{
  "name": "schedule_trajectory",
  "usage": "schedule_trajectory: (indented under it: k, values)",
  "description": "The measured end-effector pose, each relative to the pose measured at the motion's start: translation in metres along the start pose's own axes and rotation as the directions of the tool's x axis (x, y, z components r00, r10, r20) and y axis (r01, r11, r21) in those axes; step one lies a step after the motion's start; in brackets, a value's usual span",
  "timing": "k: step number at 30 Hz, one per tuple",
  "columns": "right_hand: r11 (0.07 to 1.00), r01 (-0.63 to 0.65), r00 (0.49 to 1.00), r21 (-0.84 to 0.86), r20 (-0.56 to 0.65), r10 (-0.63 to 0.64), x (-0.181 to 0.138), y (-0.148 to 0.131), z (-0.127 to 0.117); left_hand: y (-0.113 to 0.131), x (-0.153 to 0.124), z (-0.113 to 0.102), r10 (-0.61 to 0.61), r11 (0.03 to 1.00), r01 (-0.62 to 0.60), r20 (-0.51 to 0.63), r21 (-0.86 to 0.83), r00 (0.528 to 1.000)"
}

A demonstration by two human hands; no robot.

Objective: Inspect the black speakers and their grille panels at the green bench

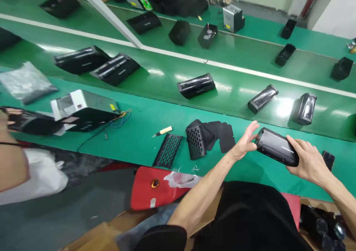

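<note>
My right hand is wrapped round one end of a black speaker with white lettering on its side, holding it tilted above the green bench. At its other end my left hand has its fingers apart, the fingertips close to the end face; I cannot tell whether they touch it. To the left lie dark sheets, a perforated black grille resting partly on them, and a second grille. A cutter knife with a pale handle lies behind the grilles.
Along the green conveyor stand several black speakers, one of them straight ahead. A metal-cased machine with wires sits at left beside a co-worker's arm. A phone lies at right. Below the bench is a red chair.
</note>
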State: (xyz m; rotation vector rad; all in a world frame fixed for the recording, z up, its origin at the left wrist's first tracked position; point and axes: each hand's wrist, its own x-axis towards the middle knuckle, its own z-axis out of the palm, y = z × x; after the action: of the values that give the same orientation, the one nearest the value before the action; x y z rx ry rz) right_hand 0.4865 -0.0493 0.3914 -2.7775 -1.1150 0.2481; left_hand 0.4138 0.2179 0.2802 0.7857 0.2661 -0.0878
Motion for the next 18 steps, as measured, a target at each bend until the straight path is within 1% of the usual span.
schedule_trajectory:
  k: [1, 2, 3, 5, 6, 7, 8, 9, 11, 12, 13, 15, 17, 18]
  values:
    - [1.000, 0.006, 0.999, -0.029, 0.051, -0.005, -0.001, 0.003, 0.001, 0.007, 0.000, -0.002, 0.023, 0.989, -0.026, 0.020, 0.142, 1.000]
    - [1.000, 0.004, 0.996, -0.023, 0.091, -0.002, -0.001, 0.006, 0.003, 0.011, 0.000, -0.001, 0.022, 0.966, -0.033, 0.045, 0.255, 0.999]
    - [1.000, -0.007, 0.994, 0.017, 0.113, 0.005, -0.002, 0.008, 0.006, 0.012, -0.001, 0.000, 0.019, 0.940, -0.038, 0.060, 0.338, 0.998]
    - [0.983, -0.057, 0.994, 0.174, 0.101, 0.040, -0.008, 0.016, 0.016, 0.009, -0.004, 0.000, 0.027, 0.896, -0.058, 0.076, 0.440, 0.997]
    - [0.955, -0.097, 0.993, 0.281, 0.086, 0.076, -0.012, 0.020, 0.021, 0.007, -0.006, -0.001, 0.038, 0.877, -0.073, 0.083, 0.475, 0.996]
    - [0.905, -0.146, 0.989, 0.400, 0.079, 0.125, -0.018, 0.024, 0.027, 0.005, -0.007, -0.003, 0.054, 0.856, -0.091, 0.088, 0.508, 0.995]
    - [0.830, -0.207, 0.978, 0.518, 0.088, 0.189, -0.025, 0.028, 0.033, 0.004, -0.009, -0.006, 0.066, 0.836, -0.107, 0.095, 0.539, 0.993]
    - [0.736, -0.269, 0.960, 0.622, 0.109, 0.258, -0.032, 0.031, 0.039, 0.004, -0.010, -0.010, 0.073, 0.817, -0.120, 0.105, 0.564, 0.992]
    - [0.542, -0.348, 0.917, 0.765, 0.157, 0.367, -0.043, 0.030, 0.051, 0.004, -0.010, -0.016, 0.072, 0.797, -0.131, 0.123, 0.589, 0.990]
    - [0.472, -0.361, 0.898, 0.804, 0.162, 0.409, -0.047, 0.027, 0.055, 0.005, -0.010, -0.019, 0.058, 0.799, -0.127, 0.134, 0.587, 0.989]
    - [0.431, -0.361, 0.882, 0.827, 0.153, 0.445, -0.050, 0.023, 0.058, 0.005, -0.009, -0.020, 0.040, 0.807, -0.115, 0.141, 0.579, 0.989]
    - [0.403, -0.349, 0.864, 0.846, 0.124, 0.487, -0.053, 0.014, 0.061, 0.005, -0.008, -0.020, 0.009, 0.826, -0.081, 0.132, 0.558, 0.991]
    - [0.386, -0.356, 0.846, 0.851, 0.118, 0.519, -0.052, 0.008, 0.063, 0.002, -0.007, -0.017, -0.002, 0.824, -0.053, 0.096, 0.564, 0.995]
    - [0.358, -0.377, 0.829, 0.854, 0.139, 0.542, -0.050, 0.008, 0.064, 0.000, -0.006, -0.016, 0.001, 0.815, -0.041, 0.070, 0.578, 0.998]
